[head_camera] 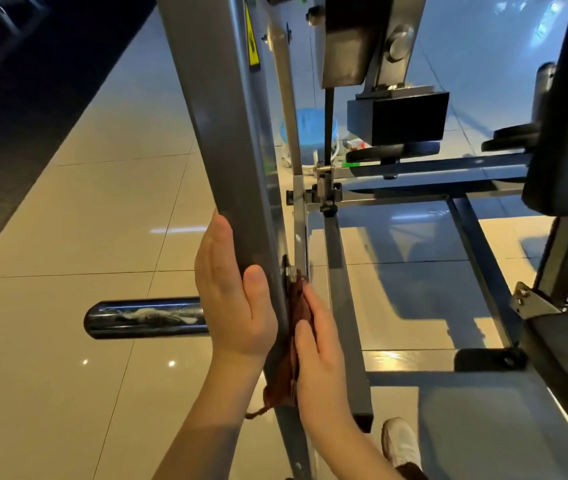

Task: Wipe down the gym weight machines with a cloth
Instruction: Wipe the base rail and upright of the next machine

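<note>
I see the left hand (pixel 230 299) laid flat against the left face of the post (pixel 220 133) (thumb on the front face). The right hand (pixel 320 344) presses the cloth (pixel 287 372) to the post's right face, fingers apparently straight. The top of the cloth reaches a bolt (pixel 291 271).

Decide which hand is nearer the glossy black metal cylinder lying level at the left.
Left. The left hand covers the right end of the glossy black metal cylinder; the right hand presses a brown cloth beyond the grey metal post.
</note>
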A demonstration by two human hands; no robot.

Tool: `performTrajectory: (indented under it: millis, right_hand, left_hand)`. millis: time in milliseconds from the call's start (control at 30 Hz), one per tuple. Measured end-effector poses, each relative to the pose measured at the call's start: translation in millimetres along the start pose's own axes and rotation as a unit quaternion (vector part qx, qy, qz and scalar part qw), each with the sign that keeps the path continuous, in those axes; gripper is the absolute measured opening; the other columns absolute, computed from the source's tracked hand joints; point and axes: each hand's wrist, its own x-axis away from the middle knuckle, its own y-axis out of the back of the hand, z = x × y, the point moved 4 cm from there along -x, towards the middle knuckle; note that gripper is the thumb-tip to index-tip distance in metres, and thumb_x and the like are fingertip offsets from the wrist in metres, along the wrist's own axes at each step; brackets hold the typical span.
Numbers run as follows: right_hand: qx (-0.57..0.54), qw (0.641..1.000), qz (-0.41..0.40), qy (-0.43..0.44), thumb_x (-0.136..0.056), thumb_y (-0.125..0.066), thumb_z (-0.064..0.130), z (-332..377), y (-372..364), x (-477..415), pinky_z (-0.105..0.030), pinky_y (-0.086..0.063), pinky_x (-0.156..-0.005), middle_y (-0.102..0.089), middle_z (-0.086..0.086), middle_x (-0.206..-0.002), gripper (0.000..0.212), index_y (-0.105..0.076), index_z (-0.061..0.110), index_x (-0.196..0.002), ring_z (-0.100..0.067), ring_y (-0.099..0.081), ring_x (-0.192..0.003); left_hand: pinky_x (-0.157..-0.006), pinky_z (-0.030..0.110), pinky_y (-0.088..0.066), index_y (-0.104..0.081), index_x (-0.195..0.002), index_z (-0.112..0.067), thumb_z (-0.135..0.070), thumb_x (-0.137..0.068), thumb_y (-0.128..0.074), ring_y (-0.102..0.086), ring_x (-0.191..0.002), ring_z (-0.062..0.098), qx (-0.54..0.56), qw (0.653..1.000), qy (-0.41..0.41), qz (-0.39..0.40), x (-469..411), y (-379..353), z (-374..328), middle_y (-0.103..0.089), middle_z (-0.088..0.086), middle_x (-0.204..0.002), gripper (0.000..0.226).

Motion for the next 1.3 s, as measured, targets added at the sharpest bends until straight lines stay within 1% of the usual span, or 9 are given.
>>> performTrajectory:
  millis: [100,233,400,567,633,767,900,1100,1300]
  right_hand:
    - [0.012,1.0,0.006,0.025,-0.097,-0.037,0.03,-4,1,7,-0.026,-0.032,-0.115,-0.046,0.031,-0.135,0.04,-0.036,0.045,-0.134,0.009,-0.037,-0.131]
    - [0.003,1.0,-0.01,-0.007,-0.104,-0.037,0.015,-2,1,-27,-0.032,-0.034,-0.114,-0.049,0.021,-0.134,0.039,-0.041,0.046,-0.128,0.005,-0.042,-0.128]
    - [0.038,0.999,0.007,0.023,-0.092,-0.038,0.028,-6,2,14,-0.019,-0.034,-0.111,-0.045,0.02,-0.139,0.044,-0.036,0.046,-0.133,0.007,-0.039,-0.13]
    - [0.066,0.998,-0.006,0.014,-0.103,-0.04,0.01,-8,6,-18,-0.017,-0.034,-0.11,-0.046,0.027,-0.129,0.044,-0.038,0.047,-0.126,0.014,-0.04,-0.123]
    - [0.086,0.996,0.01,0.016,-0.102,-0.041,0.009,-11,8,-5,-0.013,-0.034,-0.108,-0.046,0.024,-0.132,0.045,-0.038,0.045,-0.129,0.012,-0.04,-0.125]
    - [0.141,0.989,0.054,0.002,-0.1,-0.045,0.014,-19,25,14,-0.021,-0.038,-0.109,-0.05,0.02,-0.13,0.039,-0.046,0.035,-0.133,0.008,-0.043,-0.123]
    - [0.077,0.994,-0.082,0.0,-0.101,-0.045,0.015,-16,45,-1,-0.017,-0.043,-0.102,-0.051,0.026,-0.123,0.038,-0.047,0.046,-0.124,0.01,-0.047,-0.117]
    - [0.052,0.993,-0.024,-0.106,-0.105,-0.035,0.024,-62,7,33,-0.024,-0.032,-0.114,-0.038,0.023,-0.146,0.046,-0.028,0.044,-0.146,0.006,-0.035,-0.134]
    - [0.035,0.991,-0.022,-0.126,-0.106,-0.033,0.023,-67,16,9,-0.036,-0.034,-0.115,-0.046,0.012,-0.144,0.042,-0.037,0.033,-0.147,-0.005,-0.04,-0.134]
  left_hand:
    - [-0.116,0.02,-0.016,-0.009,-0.149,-0.035,-0.036,-0.104,-0.019,-0.012,-0.141,-0.006,0.002,1.0,-0.016,-0.004,-1,0,0,-0.013,-0.021,-0.154,0.047]
    - [-0.116,0.021,-0.017,-0.01,-0.143,-0.023,-0.036,-0.104,-0.019,-0.013,-0.141,-0.006,0.003,1.0,-0.006,-0.004,-1,1,-1,-0.014,-0.014,-0.15,0.042]
    - [-0.116,0.022,-0.017,-0.01,-0.143,-0.023,-0.037,-0.103,-0.018,-0.012,-0.141,-0.006,-0.008,1.0,0.005,-0.009,-1,2,-1,-0.015,-0.013,-0.15,0.042]
    - [-0.114,0.012,-0.012,-0.002,-0.141,-0.037,-0.037,-0.1,-0.025,-0.006,-0.135,-0.019,-0.035,0.996,0.078,0.039,26,3,2,-0.012,-0.019,-0.149,0.047]
    - [-0.113,0.019,-0.017,-0.007,-0.143,-0.038,-0.03,-0.095,-0.025,-0.01,-0.133,-0.019,-0.041,0.993,0.098,0.049,38,3,5,-0.02,-0.013,-0.146,0.052]
    - [-0.111,0.046,-0.03,-0.022,-0.146,-0.019,-0.026,-0.095,-0.025,-0.033,-0.136,0.012,-0.066,0.991,0.104,0.048,42,4,7,-0.039,0.006,-0.143,0.051]
    - [-0.107,0.061,-0.028,-0.023,-0.144,-0.015,-0.023,-0.092,-0.029,-0.035,-0.135,0.033,-0.135,0.98,0.116,0.089,56,10,7,-0.039,0.016,-0.144,0.053]
    - [-0.118,0.048,-0.012,-0.012,-0.148,-0.015,-0.028,-0.098,-0.022,-0.02,-0.144,0.025,-0.185,0.973,0.08,0.11,81,9,22,-0.023,0.007,-0.152,0.053]
    - [-0.12,0.04,-0.006,-0.012,-0.148,-0.014,-0.037,-0.102,-0.011,-0.018,-0.145,0.023,-0.183,0.977,0.059,0.088,82,5,24,-0.022,0.006,-0.152,0.051]
